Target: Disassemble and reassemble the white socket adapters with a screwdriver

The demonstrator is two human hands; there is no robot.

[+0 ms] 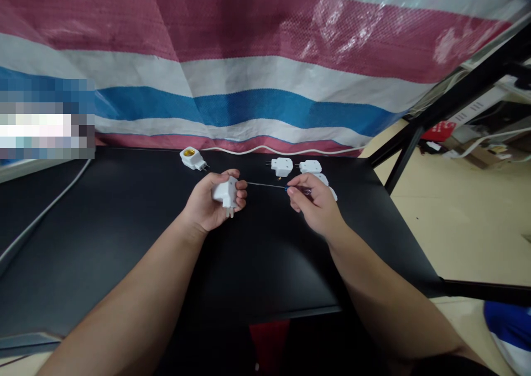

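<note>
My left hand (213, 202) is closed around a white plug-in lamp socket (225, 191), its flat metal prongs pointing down toward me. In my right hand (313, 202) is a screwdriver (267, 185), pinched by its dark, partly see-through handle. The thin shaft runs left to the socket's side at my left fingertips; whether the tip touches is hidden. Behind my left hand lies another white lamp socket (193, 158), its gold threaded opening showing. Beyond my right hand are several more white plug-in pieces, among them one lying apart (282, 167) and one farther right (310, 167), some partly covered by my hand.
The black tabletop (257, 265) ends on the right beside a black metal frame (400, 163). A striped plastic sheet (257, 33) hangs behind it. One white cable (249, 152) runs along the back edge, another cable (45, 213) across the left side.
</note>
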